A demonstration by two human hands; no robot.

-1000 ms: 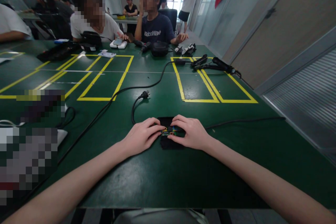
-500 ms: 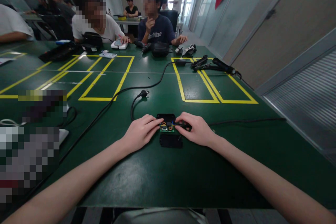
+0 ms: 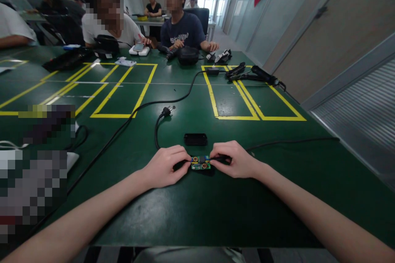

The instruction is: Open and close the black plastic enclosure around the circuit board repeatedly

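A small green circuit board (image 3: 201, 163) with two copper-coloured coils is held level between my hands over the table. My left hand (image 3: 168, 165) pinches the black cable and wires at the board's left end. At the right end my right hand (image 3: 233, 159) is closed on the other black cable (image 3: 220, 158). Just beyond the board lies an open black plastic case half (image 3: 195, 139). A second black piece (image 3: 207, 171) shows partly beneath the board; most of it is hidden.
A black plug (image 3: 166, 111) lies on the green table (image 3: 185, 213), its cord leading to my left hand. A long black cable (image 3: 123, 125) crosses on the left. Black tools (image 3: 262, 76) lie at the back right. Two people sit across the table.
Both hands have brought the board nearer to me, out of the black case half and over the other black piece. The person in the dark shirt has lowered a hand to the table.
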